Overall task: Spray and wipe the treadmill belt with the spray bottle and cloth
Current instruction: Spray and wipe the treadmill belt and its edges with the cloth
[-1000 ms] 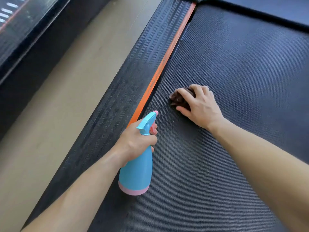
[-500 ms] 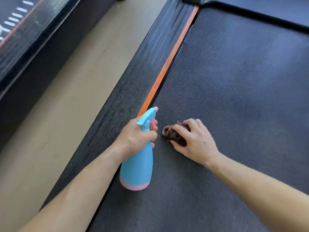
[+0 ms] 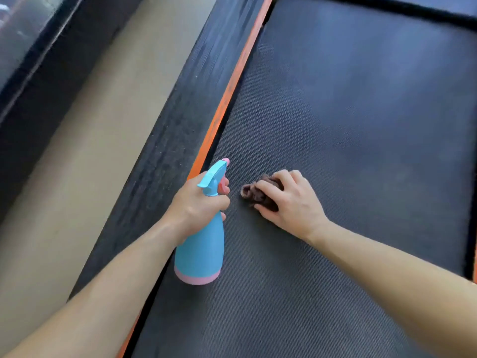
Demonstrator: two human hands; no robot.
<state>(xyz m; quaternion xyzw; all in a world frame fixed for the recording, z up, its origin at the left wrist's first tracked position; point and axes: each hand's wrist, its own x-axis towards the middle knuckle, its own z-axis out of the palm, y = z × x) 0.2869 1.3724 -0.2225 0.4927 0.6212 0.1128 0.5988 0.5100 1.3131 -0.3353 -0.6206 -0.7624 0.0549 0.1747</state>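
Place: an exercise space, either a gym or a home workout room; which of the two cannot be told.
Belt: a wide, dark treadmill belt (image 3: 361,125) with a fine dotted texture fills the middle and right.
Rail: a ribbed black side rail (image 3: 180,120) runs along the belt's left edge, with an orange stripe (image 3: 232,81) between them.
Floor: a plain tan floor (image 3: 85,140) lies left of the rail.
Far left: a dark frame (image 3: 33,99) with a glossy panel (image 3: 23,29), blurred, runs alongside the floor.

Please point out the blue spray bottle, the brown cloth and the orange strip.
Blue plastic spray bottle (image 3: 198,254): head view, lower body.
Crumpled brown cloth (image 3: 251,193): head view, exposed folds.
Orange strip beside belt (image 3: 233,78): head view, upper stretch.
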